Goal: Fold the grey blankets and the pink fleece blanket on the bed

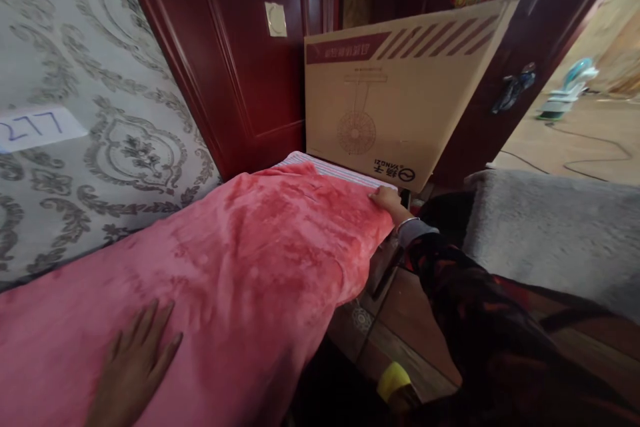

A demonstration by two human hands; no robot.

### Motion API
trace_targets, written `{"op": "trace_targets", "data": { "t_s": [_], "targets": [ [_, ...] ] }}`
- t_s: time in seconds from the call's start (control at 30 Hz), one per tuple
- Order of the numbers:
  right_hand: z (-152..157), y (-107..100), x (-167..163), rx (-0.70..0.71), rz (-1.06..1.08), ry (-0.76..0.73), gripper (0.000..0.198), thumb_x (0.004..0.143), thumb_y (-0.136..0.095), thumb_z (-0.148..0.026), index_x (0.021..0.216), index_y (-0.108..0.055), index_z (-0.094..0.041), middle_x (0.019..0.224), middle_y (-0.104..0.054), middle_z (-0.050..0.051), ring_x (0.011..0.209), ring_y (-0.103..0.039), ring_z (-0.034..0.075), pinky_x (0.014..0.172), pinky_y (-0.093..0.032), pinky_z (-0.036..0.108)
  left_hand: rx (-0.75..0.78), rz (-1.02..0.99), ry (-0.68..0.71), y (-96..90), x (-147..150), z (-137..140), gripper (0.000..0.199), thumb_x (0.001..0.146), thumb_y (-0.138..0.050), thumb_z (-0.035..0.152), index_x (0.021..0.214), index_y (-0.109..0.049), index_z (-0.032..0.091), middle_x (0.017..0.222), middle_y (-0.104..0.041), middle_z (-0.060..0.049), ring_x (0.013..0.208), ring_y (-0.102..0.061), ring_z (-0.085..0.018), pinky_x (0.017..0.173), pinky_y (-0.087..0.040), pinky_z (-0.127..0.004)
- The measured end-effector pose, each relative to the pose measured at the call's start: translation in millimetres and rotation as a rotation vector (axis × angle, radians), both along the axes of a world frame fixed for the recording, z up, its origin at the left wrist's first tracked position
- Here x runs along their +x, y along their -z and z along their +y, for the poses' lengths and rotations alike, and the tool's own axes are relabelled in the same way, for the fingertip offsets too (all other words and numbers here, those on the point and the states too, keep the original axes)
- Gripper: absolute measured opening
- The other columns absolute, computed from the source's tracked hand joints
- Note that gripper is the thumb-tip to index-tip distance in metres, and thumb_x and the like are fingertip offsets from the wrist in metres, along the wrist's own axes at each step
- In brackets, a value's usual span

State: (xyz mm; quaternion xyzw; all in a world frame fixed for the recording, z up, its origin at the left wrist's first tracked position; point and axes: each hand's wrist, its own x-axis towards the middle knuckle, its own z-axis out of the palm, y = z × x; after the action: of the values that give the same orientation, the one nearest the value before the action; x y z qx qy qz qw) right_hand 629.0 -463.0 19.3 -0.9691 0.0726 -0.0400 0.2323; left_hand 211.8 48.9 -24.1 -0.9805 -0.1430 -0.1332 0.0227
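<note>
1. L hand (pixel 135 363): open, palm down, fingers spread flat on near part of pink blanket (pixel 240 260); grips nothing.
2. Blanket: directly under L hand, wrinkled; long axis runs fwd & to R, lower L up to R hand (pixel 390 201). Patterned wall (pixel 140 147) along its L side; R side drapes twd tiled floor (pixel 415 327).
3. R hand: at blanket's far R corner, fingers curled, looks to be gripping the edge; can't tell if striped cloth (pixel 345 175) is caught too. R hand nearer far end, L nearer this end.
4. Striped cloth: partly covered, shows just past blanket's far edge.
5. Grey plush cover (pixel 555 233): off to R, apart from blanket.
6. Cardboard box (pixel 400 100): upright just beyond far end, fan pic (pixel 356 132) on front; contents n/v.
</note>
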Motion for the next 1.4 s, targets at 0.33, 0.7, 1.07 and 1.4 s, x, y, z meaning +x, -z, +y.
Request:
{"op": "trace_targets", "data": {
  "t_s": [0.33,0.7,1.07,1.4],
  "targets": [
    [-11,-25,3,0.073,-0.168,0.158,0.029,0.096,-0.05,-0.02,0.121,-0.064,-0.014,0.113,-0.068,0.016,0.105,-0.065,0.029,0.084,-0.051,0.033,0.04,-0.008,0.049,5.2,-2,6,0.078,0.085,-0.027,0.057,0.146,-0.045,0.012,0.149,-0.05,-0.017,0.144,-0.037,-0.035,0.116,-0.028,-0.056],
    [-48,-48,19,0.122,-0.149,0.392,0.029,0.09,-0.058,-0.013,0.115,-0.069,-0.005,0.104,-0.067,0.022,0.105,-0.064,0.031,0.084,-0.052,0.036,0.049,-0.036,0.04,10.0,-3,7,0.077,0.085,-0.026,0.056,0.143,-0.05,0.011,0.15,-0.05,-0.017,0.143,-0.038,-0.035,0.116,-0.028,-0.057],
    [-40,-10,25,0.141,-0.126,0.507,0.031,0.092,-0.046,-0.008,0.11,-0.071,-0.007,0.098,-0.069,0.023,0.102,-0.067,0.033,0.092,-0.048,0.046,0.084,-0.005,0.011,9.9,-6,6,0.075,0.087,-0.026,0.053,0.14,-0.055,0.01,0.152,-0.047,-0.015,0.145,-0.037,-0.033,0.117,-0.028,-0.057],
    [-14,-2,7,0.015,-0.269,0.244,0.042,0.091,-0.043,-0.013,0.128,-0.062,-0.006,0.132,-0.053,0.027,0.125,-0.048,0.039,0.1,-0.041,0.056,0.066,-0.027,0.027,10.7,-5,6,0.074,0.087,-0.027,0.054,0.142,-0.053,0.011,0.151,-0.048,-0.016,0.145,-0.037,-0.034,0.117,-0.027,-0.058]
  ]
}}
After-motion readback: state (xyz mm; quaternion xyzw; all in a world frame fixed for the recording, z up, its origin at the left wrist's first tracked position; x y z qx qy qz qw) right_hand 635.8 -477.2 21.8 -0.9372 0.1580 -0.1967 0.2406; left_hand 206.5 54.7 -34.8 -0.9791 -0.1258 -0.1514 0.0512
